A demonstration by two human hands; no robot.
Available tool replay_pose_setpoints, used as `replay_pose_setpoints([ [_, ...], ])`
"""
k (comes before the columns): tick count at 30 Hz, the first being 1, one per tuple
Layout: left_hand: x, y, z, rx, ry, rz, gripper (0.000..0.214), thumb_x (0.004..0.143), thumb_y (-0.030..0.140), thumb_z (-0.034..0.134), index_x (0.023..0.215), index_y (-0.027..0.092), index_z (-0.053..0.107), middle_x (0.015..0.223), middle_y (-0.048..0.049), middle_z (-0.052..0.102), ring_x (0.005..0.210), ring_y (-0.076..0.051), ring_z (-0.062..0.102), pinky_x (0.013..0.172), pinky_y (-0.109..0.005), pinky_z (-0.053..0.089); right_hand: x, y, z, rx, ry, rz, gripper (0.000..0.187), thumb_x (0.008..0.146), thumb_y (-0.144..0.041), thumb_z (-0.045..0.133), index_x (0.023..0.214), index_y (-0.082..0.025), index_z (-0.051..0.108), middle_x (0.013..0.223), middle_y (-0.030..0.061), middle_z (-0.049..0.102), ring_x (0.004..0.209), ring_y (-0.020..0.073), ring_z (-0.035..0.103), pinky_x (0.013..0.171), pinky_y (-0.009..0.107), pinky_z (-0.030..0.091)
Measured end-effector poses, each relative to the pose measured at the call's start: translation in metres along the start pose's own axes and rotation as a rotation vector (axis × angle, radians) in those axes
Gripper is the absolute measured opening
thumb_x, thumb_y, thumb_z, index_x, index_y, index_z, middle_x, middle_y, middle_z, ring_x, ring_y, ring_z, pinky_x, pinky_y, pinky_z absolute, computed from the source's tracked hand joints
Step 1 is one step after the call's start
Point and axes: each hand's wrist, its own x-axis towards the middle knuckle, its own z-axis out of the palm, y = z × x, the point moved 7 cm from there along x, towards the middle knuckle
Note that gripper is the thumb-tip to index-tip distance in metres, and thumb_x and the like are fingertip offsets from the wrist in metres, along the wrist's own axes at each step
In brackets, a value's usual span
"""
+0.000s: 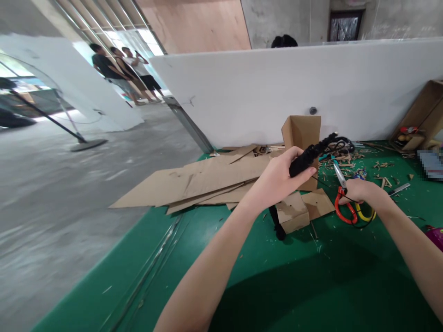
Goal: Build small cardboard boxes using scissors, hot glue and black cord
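My left hand [277, 177] is closed around a thick black rod-like bundle [308, 157], raised over the cardboard and tilted up to the right. Its exact kind is unclear. A thin black cord [362, 227] runs from near this bundle to my right hand [358, 190], then loops below it. The fingers of my right hand are pinched on the cord, just above scissors [341, 176] with a red handle loop [345, 210] and a yellow one. Below my left hand lie a small cardboard box [293, 214] and another black fuzzy piece [278, 226].
Flat cardboard sheets [207, 177] overhang the green table's [194, 249] left side. An upright open carton [306, 129] stands near the white partition [249, 97]. Scraps, a knife [399, 189] and a wooden box [420, 110] are at right. People [117, 69] stand beyond.
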Motion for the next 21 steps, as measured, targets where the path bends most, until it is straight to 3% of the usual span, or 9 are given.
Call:
replay_pose_setpoints([
  [3,0.000,-0.002,-0.001,0.001,0.019,-0.017,0.016,0.090,0.037,0.061,0.091,0.022,0.054,0.080,0.0002,0.059,0.067,-0.015,0.054,0.060,-0.029,0.040,0.001,0.004,-0.003,-0.025,0.008,0.030,0.044,0.077,-0.033,0.075,0.111,-0.006,0.065,0.090,0.0181,0.074,0.072,0.0241,0.071,0.056,0.028,0.050],
  [6,0.001,-0.004,-0.003,0.031,0.041,-0.046,0.016,0.090,0.036,0.061,0.091,0.021,0.055,0.077,0.0003,0.059,0.062,-0.014,0.052,0.055,-0.027,0.037,-0.002,0.001,-0.003,-0.072,0.064,0.039,0.075,0.075,-0.029,0.076,0.137,0.001,0.047,0.108,0.0263,0.070,0.091,0.0312,0.071,0.066,0.032,0.052],
  [9,0.002,-0.004,-0.003,0.072,0.045,-0.049,0.015,0.090,0.034,0.060,0.092,0.020,0.055,0.075,0.0007,0.059,0.062,-0.014,0.053,0.056,-0.027,0.035,-0.009,-0.007,0.003,-0.111,0.127,0.033,0.087,0.077,-0.030,0.072,0.147,0.003,0.032,0.112,0.0287,0.068,0.105,0.0372,0.068,0.075,0.037,0.052],
  [13,0.003,-0.004,-0.002,0.101,0.051,-0.024,0.013,0.090,0.032,0.060,0.091,0.020,0.055,0.076,0.0009,0.060,0.065,-0.015,0.055,0.058,-0.027,0.036,-0.021,-0.009,0.015,-0.132,0.236,0.043,0.079,0.089,-0.032,0.053,0.153,0.000,0.021,0.110,0.0279,0.068,0.104,0.0420,0.067,0.079,0.046,0.050],
  [16,0.003,-0.003,-0.002,0.104,0.056,-0.008,0.013,0.090,0.032,0.061,0.091,0.021,0.054,0.077,0.0006,0.061,0.068,-0.015,0.057,0.060,-0.027,0.037,-0.027,0.002,0.016,-0.079,0.348,0.079,0.065,0.096,-0.035,0.038,0.153,-0.008,0.023,0.103,0.0241,0.071,0.093,0.0399,0.071,0.078,0.047,0.050],
  [21,0.004,-0.004,-0.001,0.110,0.052,-0.015,0.012,0.089,0.032,0.060,0.091,0.021,0.054,0.078,0.0002,0.062,0.071,-0.017,0.058,0.062,-0.028,0.038,-0.023,0.030,0.012,0.214,0.426,0.029,0.067,0.096,-0.047,0.042,0.152,-0.014,0.028,0.102,0.0206,0.071,0.093,0.0359,0.070,0.080,0.042,0.050],
])
